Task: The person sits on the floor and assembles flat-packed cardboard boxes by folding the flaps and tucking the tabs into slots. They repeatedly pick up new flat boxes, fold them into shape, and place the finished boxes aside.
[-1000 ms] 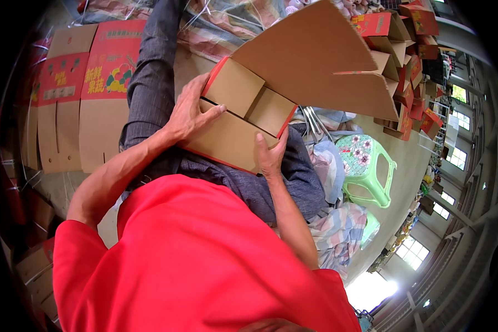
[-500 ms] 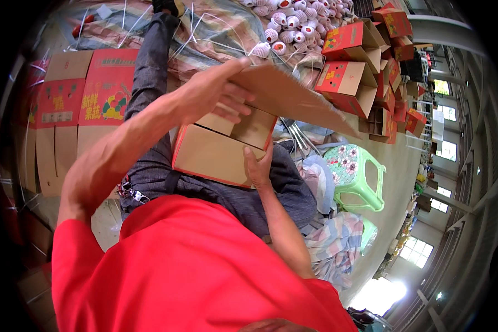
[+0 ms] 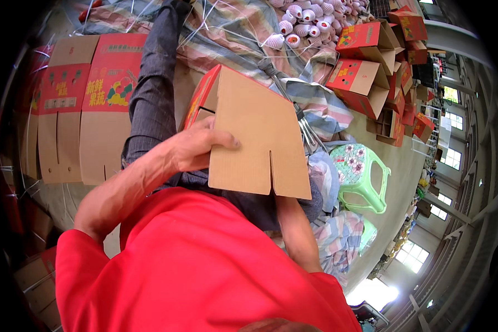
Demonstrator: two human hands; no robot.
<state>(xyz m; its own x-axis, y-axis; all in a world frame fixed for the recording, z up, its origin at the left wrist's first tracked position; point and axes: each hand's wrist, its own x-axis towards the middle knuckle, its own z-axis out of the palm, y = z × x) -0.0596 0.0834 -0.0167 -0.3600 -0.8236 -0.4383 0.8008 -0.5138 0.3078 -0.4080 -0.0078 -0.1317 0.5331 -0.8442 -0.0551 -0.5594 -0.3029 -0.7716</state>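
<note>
Item: one open carton [image 3: 203, 91], red outside and brown inside, resting on your lap between your dark-trousered legs; only its left end and a slip of its interior show.

Item: its large brown flap [image 3: 249, 133], slit up from the near edge. Change: half a second ago it stood raised off the far side; now it lies folded toward you, hiding the compartments and most of the opening. The carton now reads as mostly covered.

Item: your left hand [image 3: 196, 146], pinching the flap's left edge, thumb on the upper face, fingers beneath.

Item: your right hand, hidden under the flap; its grip cannot be told. Only the forearm [image 3: 297, 238] shows.

Surroundings: flattened cartons [image 3: 108, 133] at left; net-wrapped fruit [image 3: 315, 12] on a striped sheet [image 3: 232, 36] ahead; opened cartons [image 3: 359, 83] and a green stool [image 3: 377, 205] at right.
</note>
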